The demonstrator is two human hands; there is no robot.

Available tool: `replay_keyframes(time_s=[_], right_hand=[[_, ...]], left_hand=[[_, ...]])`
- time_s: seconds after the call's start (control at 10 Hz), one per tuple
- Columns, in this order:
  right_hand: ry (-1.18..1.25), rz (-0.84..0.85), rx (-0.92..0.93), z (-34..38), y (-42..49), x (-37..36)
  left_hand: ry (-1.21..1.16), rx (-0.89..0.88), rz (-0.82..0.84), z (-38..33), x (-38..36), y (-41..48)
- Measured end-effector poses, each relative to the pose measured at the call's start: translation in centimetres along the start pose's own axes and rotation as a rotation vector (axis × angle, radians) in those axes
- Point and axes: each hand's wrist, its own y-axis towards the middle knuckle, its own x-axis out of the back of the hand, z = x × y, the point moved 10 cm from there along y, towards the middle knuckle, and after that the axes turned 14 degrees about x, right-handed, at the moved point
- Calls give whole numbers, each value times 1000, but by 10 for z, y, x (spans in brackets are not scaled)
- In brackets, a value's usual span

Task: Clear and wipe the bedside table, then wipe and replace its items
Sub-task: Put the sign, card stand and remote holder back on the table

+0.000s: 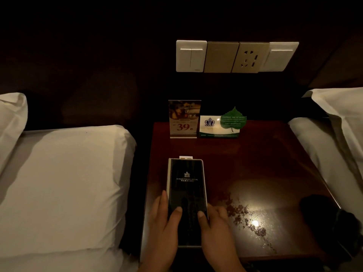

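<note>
folder (186,185) front-left on table (275,154) | sign stand (184,118), card (218,126) behind

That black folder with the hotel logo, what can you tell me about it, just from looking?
The black folder is a tall, narrow booklet with a glossy dark cover, a pale cream edge and a small white crest with lettering near its top. It lies flat, closed, on the left front part of the reddish wooden bedside table. A pale slip peeks out at its far end. The left hand and right hand grip its near sides, thumbs on the cover.
</note>
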Motion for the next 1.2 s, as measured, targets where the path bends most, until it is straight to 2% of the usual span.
replay_keyframes(time_s=[0.2, 0.8, 1.0, 1.1, 1.2], right_hand=[[-18, -18, 37, -3, 5, 7], [-35, -28, 45, -1, 4, 7], [-5, -15, 51, -2, 4, 9], [113, -11, 40, -6, 2, 10], [217, -34, -32, -21, -6, 19]], left_hand=[[-8, 10, 22, 10, -9, -1], [167, -69, -25, 7, -8, -6], [124, -65, 11, 2, -8, -9], [-19, -18, 79, 5, -6, -7], [-83, 35, -12, 14, 15, -7]])
